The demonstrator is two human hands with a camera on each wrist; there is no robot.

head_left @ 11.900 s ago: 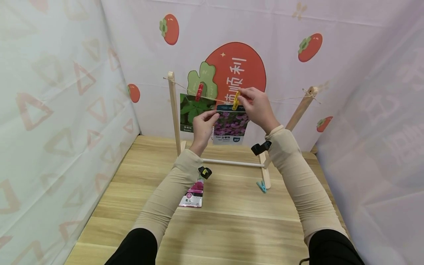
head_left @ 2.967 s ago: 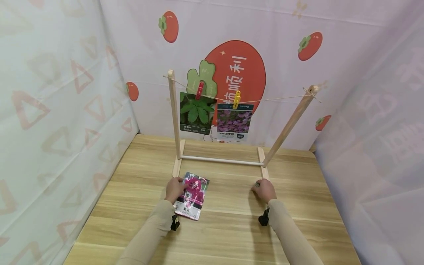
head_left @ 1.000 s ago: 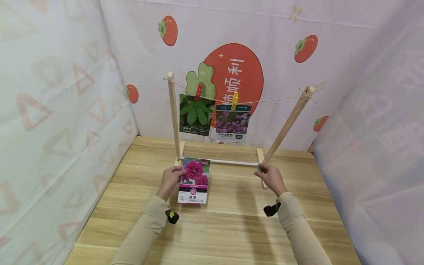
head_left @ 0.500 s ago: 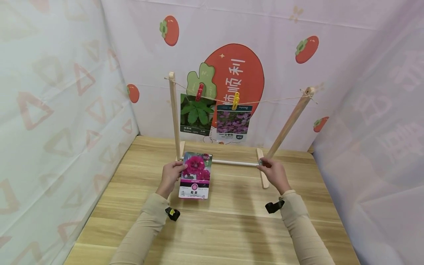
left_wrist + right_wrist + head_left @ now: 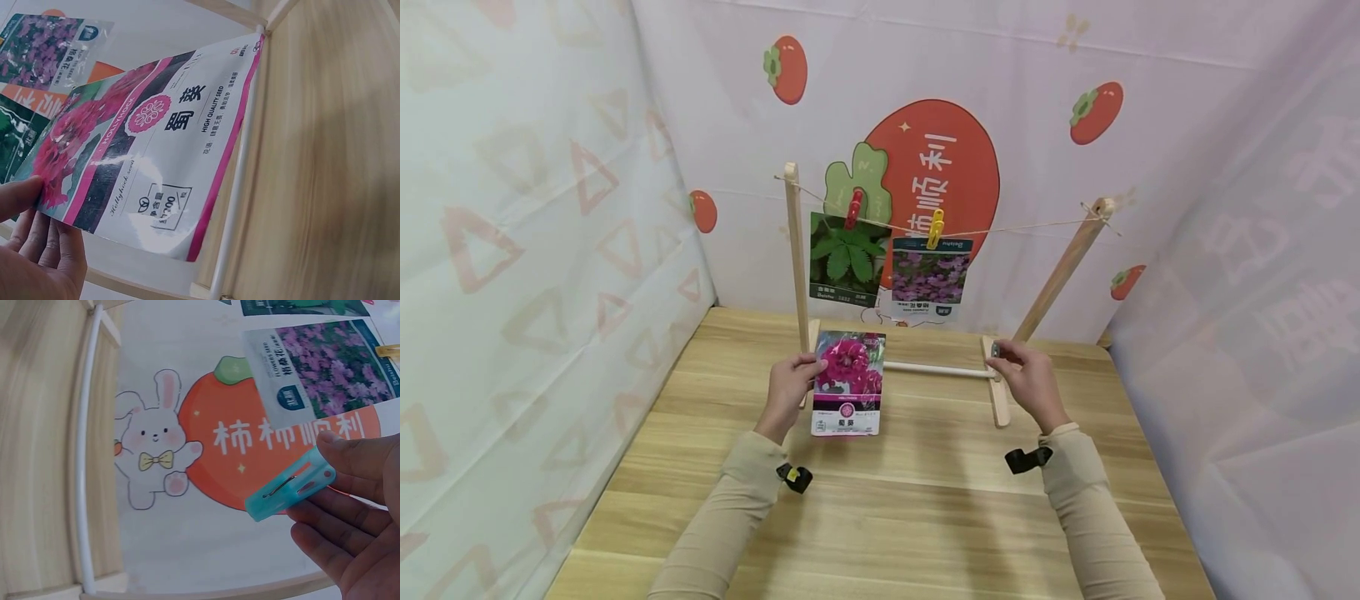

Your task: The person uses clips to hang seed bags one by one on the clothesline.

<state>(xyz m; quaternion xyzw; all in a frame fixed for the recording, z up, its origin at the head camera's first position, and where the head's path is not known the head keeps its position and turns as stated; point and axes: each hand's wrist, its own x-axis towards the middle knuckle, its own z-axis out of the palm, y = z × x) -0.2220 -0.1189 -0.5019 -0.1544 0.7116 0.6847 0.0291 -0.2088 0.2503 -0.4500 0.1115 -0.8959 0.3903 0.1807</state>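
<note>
My left hand [image 5: 789, 386] pinches the left edge of a seed packet [image 5: 847, 383] with pink hollyhock flowers, held up in front of the frame's left foot. The left wrist view shows the thumb on the front of the packet [image 5: 144, 144] and the fingers behind. A light-blue clothespin [image 5: 292, 486] is pinched between thumb and fingers of my right hand [image 5: 1028, 377], by the frame's right post. On the string hang a green-leaf packet [image 5: 846, 258] under a red clothespin [image 5: 853, 208] and a purple-flower packet [image 5: 929, 279] under a yellow clothespin [image 5: 936, 229].
The wooden frame stands on the table [image 5: 895, 517], with a left post [image 5: 796, 250], a right post [image 5: 1060, 271] and a white rod [image 5: 936, 369] low between them. The string [image 5: 1030, 225] sags between the posts. Printed cloth [image 5: 1037, 50] surrounds the table.
Since 11.9 s ago both hands left the yellow clothespin and purple-flower packet. The left hand took the hollyhock packet and the right the light-blue clothespin from the table; both have risen.
</note>
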